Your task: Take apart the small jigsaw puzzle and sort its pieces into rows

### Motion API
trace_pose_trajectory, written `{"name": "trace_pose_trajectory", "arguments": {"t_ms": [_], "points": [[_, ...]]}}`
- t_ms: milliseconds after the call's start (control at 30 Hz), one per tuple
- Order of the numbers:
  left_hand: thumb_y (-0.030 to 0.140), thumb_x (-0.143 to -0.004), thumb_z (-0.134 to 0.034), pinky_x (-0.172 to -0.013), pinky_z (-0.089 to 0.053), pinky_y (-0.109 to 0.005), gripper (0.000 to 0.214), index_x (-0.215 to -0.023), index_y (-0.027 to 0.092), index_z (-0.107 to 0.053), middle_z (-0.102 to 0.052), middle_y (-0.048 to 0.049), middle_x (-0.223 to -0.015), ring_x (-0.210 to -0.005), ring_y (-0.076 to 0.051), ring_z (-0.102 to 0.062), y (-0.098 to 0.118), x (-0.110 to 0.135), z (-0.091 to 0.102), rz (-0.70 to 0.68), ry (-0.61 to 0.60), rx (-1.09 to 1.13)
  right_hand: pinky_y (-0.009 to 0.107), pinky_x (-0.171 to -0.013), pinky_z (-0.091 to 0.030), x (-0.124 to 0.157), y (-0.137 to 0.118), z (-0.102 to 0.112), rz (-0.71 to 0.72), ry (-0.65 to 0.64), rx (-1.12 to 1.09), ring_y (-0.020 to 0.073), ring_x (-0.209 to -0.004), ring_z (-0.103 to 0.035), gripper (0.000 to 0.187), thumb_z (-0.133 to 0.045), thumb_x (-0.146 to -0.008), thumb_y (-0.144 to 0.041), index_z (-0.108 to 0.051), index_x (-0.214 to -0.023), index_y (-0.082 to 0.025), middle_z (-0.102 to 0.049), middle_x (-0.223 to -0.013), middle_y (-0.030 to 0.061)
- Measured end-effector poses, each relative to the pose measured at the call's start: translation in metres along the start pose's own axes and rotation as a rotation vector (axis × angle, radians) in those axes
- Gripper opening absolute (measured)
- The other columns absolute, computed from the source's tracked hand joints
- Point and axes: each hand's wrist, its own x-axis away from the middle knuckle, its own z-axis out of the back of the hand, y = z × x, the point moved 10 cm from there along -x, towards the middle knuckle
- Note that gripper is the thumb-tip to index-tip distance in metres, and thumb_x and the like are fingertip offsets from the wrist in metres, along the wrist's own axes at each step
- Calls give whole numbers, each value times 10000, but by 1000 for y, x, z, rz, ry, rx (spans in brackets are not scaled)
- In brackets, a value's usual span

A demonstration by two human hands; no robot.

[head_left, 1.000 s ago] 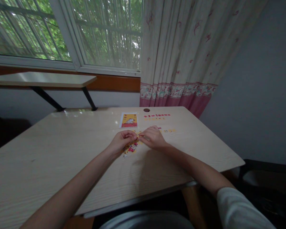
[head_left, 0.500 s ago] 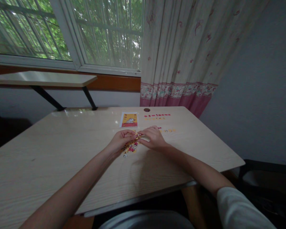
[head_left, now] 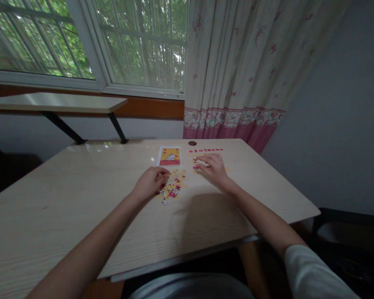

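We should nudge the laid-out pieces (head_left: pixel 195 160) lightly, our right hand (head_left: pixel 214 168) loosely spread beside them, our left hand (head_left: pixel 151 182) curled by the mixed pile (head_left: pixel 172 192), its grip unclear.

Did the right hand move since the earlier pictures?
Yes: the right hand moved rightward and forward across the desk, closer to its back edge.

Prob. home: floral curtain (head_left: pixel 237 66), barred window (head_left: pixel 140 45), lt wood-look desk (head_left: pixel 81 182) w/ raised shelf (head_left: pixel 59 101).
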Motion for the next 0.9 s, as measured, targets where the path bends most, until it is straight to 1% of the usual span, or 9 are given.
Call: {"name": "trace_pose_trajectory", "arguments": {"t_ms": [100, 167, 267, 400, 533, 633, 767, 833, 900], "points": [[262, -814, -478, -838, -406, -365, 271, -951, 177, -695, -656, -102, -916, -893, -228, -555, 11, 2, -10, -189, -100, -182, 356, -874, -360, 0, 24, 12, -58, 47, 11, 185, -889, -583, 266, -568, -828, -410, -662, -1009, -239, -676, -963, 51], [270, -837, -454, -857, -402, -372, 298, -1002, 188, -689, -636, -108, -936, -924, -232, -537, 16, 4, -17, -256, -147, -242, 361, -869, -377, 1, 33, 16, -71, 62, 6, 189, -882, -583, 261, -572, -825, -406, -667, -1003, -240, -669, -979, 57], [268, -844, -445, -839, -416, -370, 306, -1019, 200, -686, -605, -110, -937, -913, -232, -522, 18, 6, -20, -272, -155, -311, 371, -871, -391, 1, 36, 19, -75, 63, -6, 198, -909, -575, 260, -565, -830, -400, -664, -1022, -256, -660, -1000, 56], [225, -830, -440, -829, -420, -359, 294, -984, 204, -689, -594, -99, -939, -899, -224, -517, 15, 7, -17, -275, -152, -384, 383, -882, -389, 0, 33, 20, -79, 59, -6, 207, -951, -565, 259, -559, -834, -399, -662, -1035, -272, -656, -995, 51], [210, -818, -444, -815, -419, -354, 289, -980, 198, -683, -598, -96, -938, -890, -222, -509, 10, 6, -13, -265, -149, -434, 366, -871, -398, -1, 30, 23, -58, 79, -6, 199, -937, -568, 261, -551, -837, -409, -669, -1015, -258, -656, -971, 52], [208, -813, -444, -810, -415, -355, 281, -953, 189, -686, -606, -98, -927, -888, -226, -501, 11, 5, -10, -261, -131, -432, 360, -857, -404, -1, 37, 24, -73, 82, -1, 194, -898, -571, 270, -553, -837, -400, -662, -1034, -251, -654, -967, 58], [208, -811, -446, -819, -403, -358, 265, -927, 196, -683, -617, -90, -915, -882, -221, -503, 11, 4, -10, -262, -124, -419, 352, -846, -409, -3, 65, 26, -143, 74, 27, 178, -829, -571, 276, -553, -836, -399, -658, -1030, -234, -648, -984, 65], [212, -816, -440, -823, -401, -356, 264, -934, 197, -676, -619, -84, -926, -882, -218, -505, 10, 4, -10, -264, -126, -430, 343, -827, -421, -4, 86, 27, -181, 76, 19, 171, -805, -567, 297, -553, -832, -404, -653, -1034, -211, -647, -986, 72], [227, -823, -438, -815, -403, -349, 264, -945, 198, -670, -617, -83, -943, -886, -220, -503, 8, 4, -10, -256, -123, -445, 329, -784, -441, -4, 114, 25, -229, 60, -1, 165, -772, -561, 313, -554, -824, -404, -651, -1032, -192, -650, -983, 77]]}}
